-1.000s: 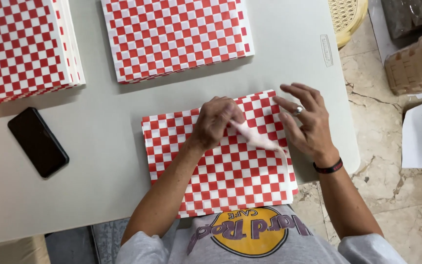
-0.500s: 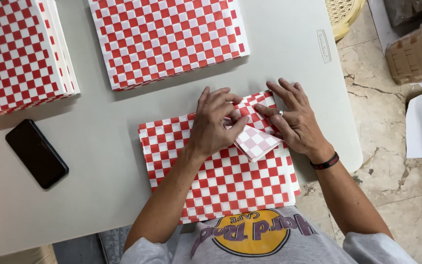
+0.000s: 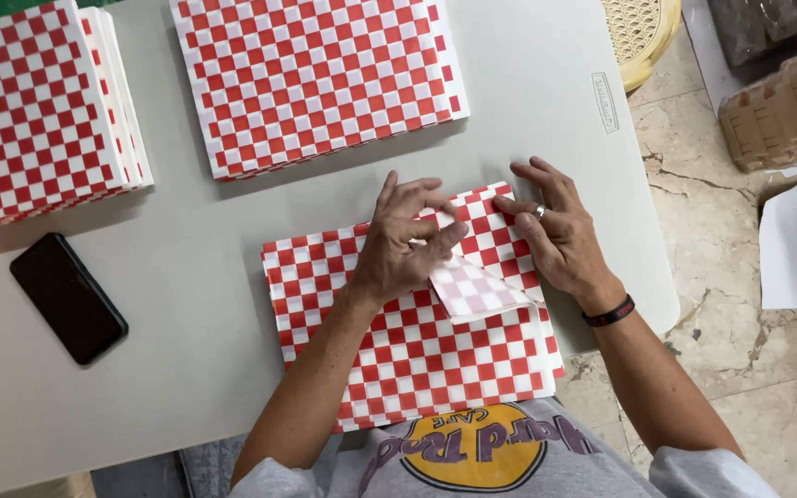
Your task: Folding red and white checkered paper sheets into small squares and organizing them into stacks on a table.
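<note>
Lying at the far left of the pale table, a stack of red-and-white checked paper sheets sits with its edges fanned slightly on the right side. Just below it, nearer the person, a black phone rests flat and tilted, well apart from the hands. A second stack of checked sheets lies further along at the top, squared off and untouched.

In front of the person is a smaller pile of checked paper, reaching from the middle of the table to its near edge. The left hand rests on the upper part of this pile, fingers bent and thumb drawn in, pinching the edge of a folded-over corner of the top sheet; the paler back of the paper shows there as a flap pointing toward the right. The right hand lies just beside it, flat and open, fingers spread and pressing the upper right corner of the pile down; it grips nothing. A ring is on one finger and a dark wristband circles the wrist.

Past the table's right edge is a marbled stone floor, with a woven yellow basket at the top and a white sheet at the far right.
</note>
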